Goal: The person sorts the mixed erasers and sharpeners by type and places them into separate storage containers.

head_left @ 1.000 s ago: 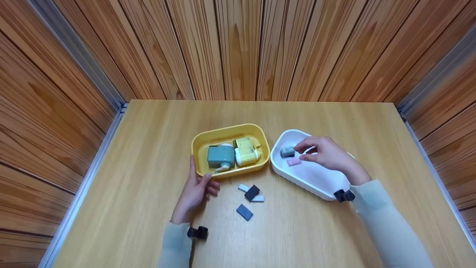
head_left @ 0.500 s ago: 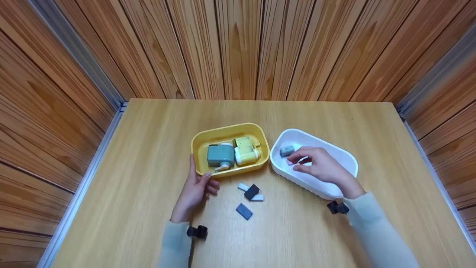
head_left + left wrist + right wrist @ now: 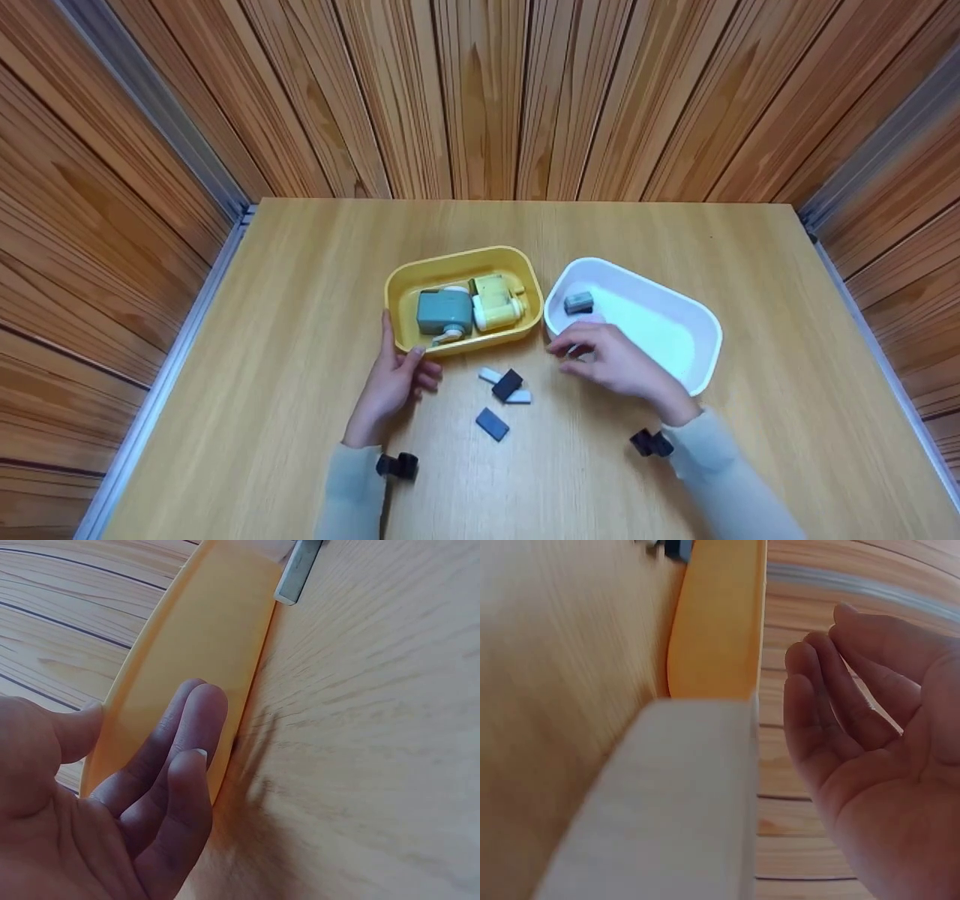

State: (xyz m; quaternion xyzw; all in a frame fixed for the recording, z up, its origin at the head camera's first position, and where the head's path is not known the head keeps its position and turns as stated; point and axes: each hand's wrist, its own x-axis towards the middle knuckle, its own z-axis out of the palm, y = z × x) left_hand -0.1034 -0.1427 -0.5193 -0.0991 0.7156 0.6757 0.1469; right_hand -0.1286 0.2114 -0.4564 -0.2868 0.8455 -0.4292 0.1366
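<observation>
My left hand holds the near left corner of the yellow bin, thumb at the rim and index finger straight along the outside. Inside that bin lie a teal crank device, which looks like a pencil sharpener, and a similar yellow one. My right hand hovers over the near left rim of the white bin, its fingers loosely bent; the right wrist view shows nothing between them. A small grey-blue block sits in the white bin. Next to it a pink piece shows faintly, partly covered by the hand.
On the table in front of the bins, a black eraser-like block lies across white pieces. A dark blue block lies nearer. Wood-panelled walls stand behind and at both sides of the table.
My right hand has moved out of the white bin, toward me and left, past its near rim. The pink piece stays in the bin. My left hand stays at the yellow bin.
</observation>
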